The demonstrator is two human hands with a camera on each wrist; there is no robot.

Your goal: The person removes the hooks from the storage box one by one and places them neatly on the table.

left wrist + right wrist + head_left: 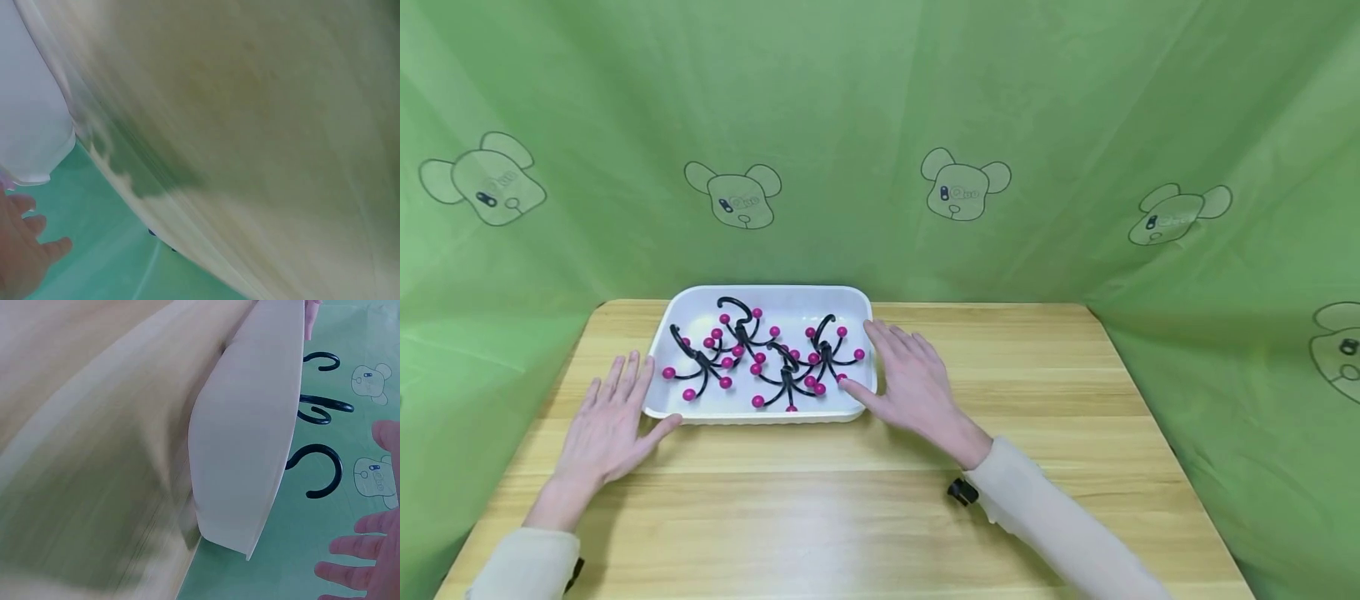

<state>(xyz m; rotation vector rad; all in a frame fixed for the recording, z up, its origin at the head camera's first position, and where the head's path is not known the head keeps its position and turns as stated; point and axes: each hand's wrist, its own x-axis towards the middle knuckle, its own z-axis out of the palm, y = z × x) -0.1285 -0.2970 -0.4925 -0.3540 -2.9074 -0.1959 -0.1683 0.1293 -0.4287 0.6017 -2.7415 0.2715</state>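
White tray [737,418]: set between the two hands, toward the far left part of the table, its long side facing the person.
Sleeves: pale cuffs [1067,533] enter from the lower left and lower right; a small black device [962,492] shows beneath the right wrist.
Left hand [606,433]: flat and open, fingers straight, thumb spread out by the tray's near left corner, fingertips along its left end; whether they touch it I cannot tell.
Right hand [913,383]: open, gripping nothing, fingers extended past the right end, thumb over the near right corner as seen from the head; the right wrist view shows a gap between fingers and tray wall.
Tray body: shallow, glossy, rectangular with rounded corners, a thin lip and plain sloping sides.
Tray contents: four black hooked pieces [825,350] lie close together, each with slim curved arms ending in round magenta balls [859,354]; the right wrist view shows curled hooks rising above the rim.
Table [1000,367]: light wood grain, reaching beyond the tray on the right.
Green cloth [865,100]: hangs behind and at both sides, printed with outlined animal heads [966,200] with round ears.
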